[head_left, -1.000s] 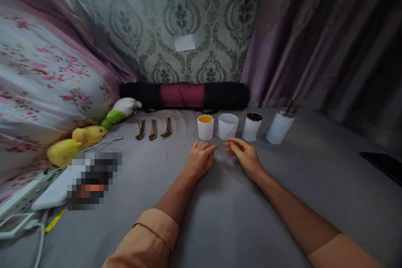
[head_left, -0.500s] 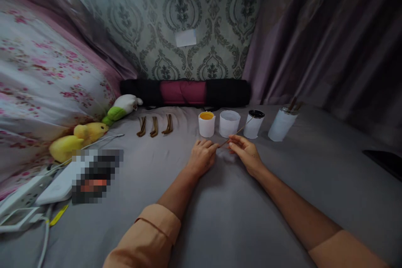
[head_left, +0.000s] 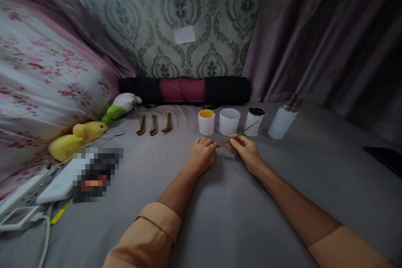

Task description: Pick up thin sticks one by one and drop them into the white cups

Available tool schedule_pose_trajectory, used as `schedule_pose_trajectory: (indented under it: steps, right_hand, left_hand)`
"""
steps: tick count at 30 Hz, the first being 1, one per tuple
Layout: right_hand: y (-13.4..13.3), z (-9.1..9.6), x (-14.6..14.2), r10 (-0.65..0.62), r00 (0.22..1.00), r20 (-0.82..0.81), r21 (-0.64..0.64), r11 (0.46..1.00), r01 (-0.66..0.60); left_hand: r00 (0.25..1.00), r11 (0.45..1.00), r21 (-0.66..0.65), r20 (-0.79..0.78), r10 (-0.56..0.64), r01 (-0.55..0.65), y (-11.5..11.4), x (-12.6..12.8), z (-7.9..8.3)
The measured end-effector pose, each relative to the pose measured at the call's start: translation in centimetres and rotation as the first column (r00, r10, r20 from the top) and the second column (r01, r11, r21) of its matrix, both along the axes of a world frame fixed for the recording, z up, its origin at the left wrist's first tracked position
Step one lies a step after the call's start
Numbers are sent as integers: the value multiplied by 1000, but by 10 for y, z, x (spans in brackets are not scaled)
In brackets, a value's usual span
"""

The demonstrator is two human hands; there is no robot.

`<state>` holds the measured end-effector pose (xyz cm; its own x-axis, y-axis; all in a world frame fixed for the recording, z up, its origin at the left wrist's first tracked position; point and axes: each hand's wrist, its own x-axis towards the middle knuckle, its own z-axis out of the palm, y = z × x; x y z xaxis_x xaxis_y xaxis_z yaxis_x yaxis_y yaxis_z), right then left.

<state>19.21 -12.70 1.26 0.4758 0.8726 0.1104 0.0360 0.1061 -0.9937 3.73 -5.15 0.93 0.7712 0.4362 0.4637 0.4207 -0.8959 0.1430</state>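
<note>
A thin brown stick (head_left: 249, 127) slants up to the right between my two hands, its far tip in front of the dark-topped container. My left hand (head_left: 202, 155) is closed around the stick's lower end, its fingers curled under and partly hidden. Thumb and fingertips of my right hand (head_left: 246, 149) pinch the same stick further along. Just beyond the hands stand a white-wrapped container with yellow inside (head_left: 206, 124), a pale one (head_left: 229, 123) and one with a black interior (head_left: 253, 123).
Three small bundles of bent brown sticks (head_left: 153, 125) lie to the left. At right, a tilted white container (head_left: 282, 123) holds several brown sticks. Plush toys (head_left: 91, 131), a power strip (head_left: 21, 194) and cables lie left. A black and maroon roll (head_left: 185, 91) rests against the wall.
The stick has tilted flatter, its far tip dropping from the black container's rim to in front of its side. My right hand has shifted slightly, while my left hand stays in place.
</note>
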Motion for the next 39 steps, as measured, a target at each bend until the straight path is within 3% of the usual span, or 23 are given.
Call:
schedule_pose_trajectory:
  steps: [5, 11, 24, 32, 34, 39]
  right_hand:
    - [1, -4, 2, -1, 1000, 12, 1, 1000, 1]
    - [2, -7, 4, 6, 1000, 11, 5, 1000, -6]
    - [2, -5, 2, 2, 1000, -26, -19, 1000, -3]
    - [2, -6, 3, 4, 1000, -20, 8, 1000, -4]
    - [2, -6, 3, -4, 1000, -14, 14, 1000, 4]
    - [2, -6, 4, -25, 1000, -4, 22, 999, 26]
  left_hand:
    - [999, 998, -56, 36, 21, -19, -1, 2, -1]
    - [982, 982, -188, 187, 15, 21, 1, 6, -8]
    - [944, 865, -497, 311, 109, 64, 5, 10, -12]
    - [902, 705, -691, 392, 179, 160, 5, 14, -11]
    - [886, 632, -749, 414, 208, 201, 5, 16, -11]
    - [858, 377, -879, 415, 303, 292, 2, 18, -8]
